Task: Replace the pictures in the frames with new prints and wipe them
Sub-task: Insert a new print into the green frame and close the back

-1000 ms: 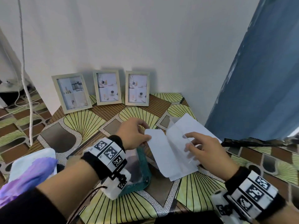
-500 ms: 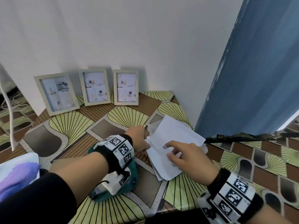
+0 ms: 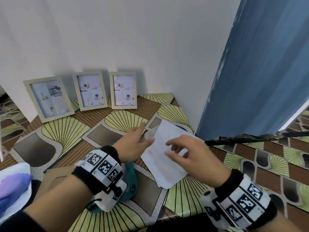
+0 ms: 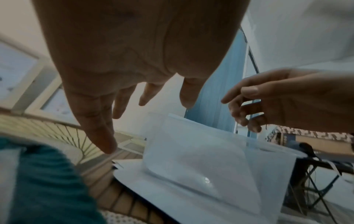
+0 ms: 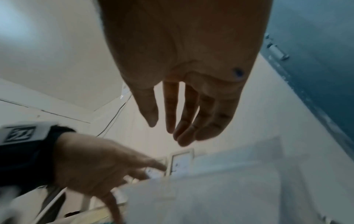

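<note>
Three pale wooden picture frames lean on the wall: a left frame (image 3: pixel 48 97), a middle frame (image 3: pixel 90 91) and a right frame (image 3: pixel 123 90). A loose stack of white prints (image 3: pixel 160 163) lies on the patterned table (image 3: pixel 66 131) near its right edge. In the left wrist view the top sheet (image 4: pixel 191 163) curls upward. My left hand (image 3: pixel 147 132) reaches over the stack's left edge with straight fingers (image 4: pixel 107 136) and grips nothing. My right hand (image 3: pixel 167 149) hovers just above the sheets with relaxed fingers (image 5: pixel 184 121), holding nothing.
A teal cloth (image 3: pixel 132 180) lies on the table under my left wrist. A flat brown card (image 3: pixel 55 174) sits to its left, beside a white and purple bundle (image 3: pixel 13 186). A blue door (image 3: pixel 259 72) stands to the right. The table's right edge drops beside the prints.
My left hand has let go of the sheet's edge and its fingers have straightened. My right hand's fingers have lifted off the stack. The view has turned to the right.
</note>
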Demonstrator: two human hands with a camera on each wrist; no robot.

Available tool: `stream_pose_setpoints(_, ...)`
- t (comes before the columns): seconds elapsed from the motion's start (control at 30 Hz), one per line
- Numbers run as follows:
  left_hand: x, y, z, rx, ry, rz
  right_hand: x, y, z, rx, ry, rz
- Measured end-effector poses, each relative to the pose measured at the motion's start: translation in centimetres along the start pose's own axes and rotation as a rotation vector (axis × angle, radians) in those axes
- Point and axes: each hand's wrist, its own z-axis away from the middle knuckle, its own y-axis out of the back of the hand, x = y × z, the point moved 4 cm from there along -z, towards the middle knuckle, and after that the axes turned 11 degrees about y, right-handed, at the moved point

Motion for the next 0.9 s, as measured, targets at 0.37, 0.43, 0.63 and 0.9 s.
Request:
stream_pose_setpoints(0.37,0.0,-2.0,-0.6,-0.107,-0.064,0.223,7.2,4.9,-0.8,0.039,-0.355,0.19)
stream_pose_setpoints(0.43,0.1,-1.7,-0.2,-0.11,-0.089,0.256,7.9,4.6,-0.9,0.046,-0.374,0.162)
stream_pose_setpoints(0.63,0.3,-1.4,0.1,-0.07,-0.104,0.205,8.1,4.5,-0.7,0.117,-0.35,0.156)
stream_pose_setpoints(0.9,0.7,-1.1,0.3,-0.065,-0.103,0.179,6.1,3.9,0.0,0.014,-0.229,0.327)
